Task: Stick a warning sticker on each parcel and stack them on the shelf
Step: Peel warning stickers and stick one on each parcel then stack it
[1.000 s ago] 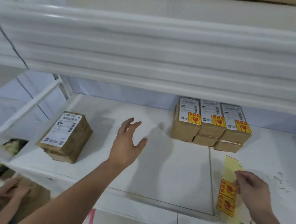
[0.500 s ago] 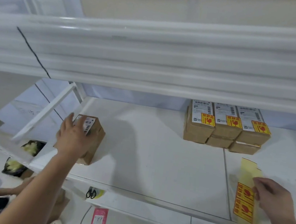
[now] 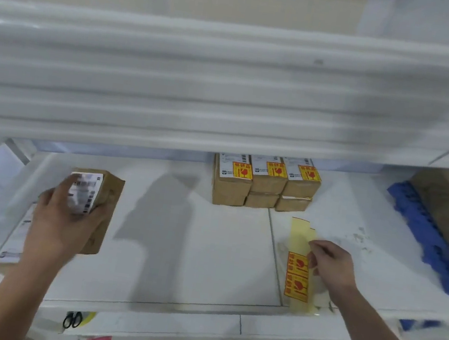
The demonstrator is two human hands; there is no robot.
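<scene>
Left hand (image 3: 63, 223) grasping a brown parcel (image 3: 98, 210) above the shelf (image 3: 192, 251), right hand (image 3: 332, 266) – fingers pinching the sticker strip (image 3: 297, 276)

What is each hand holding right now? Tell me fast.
Left hand: grips a parcel.
Right hand: pinches the sticker sheet.

Matt brown cardboard parcel (image 3: 104, 205) with white paper label, glossy yellow sticker sheet (image 3: 297, 268), smooth white painted shelf (image 3: 206, 253), glossy shelf rail (image 3: 228, 84), blue plastic pallet (image 3: 422, 238)
</scene>
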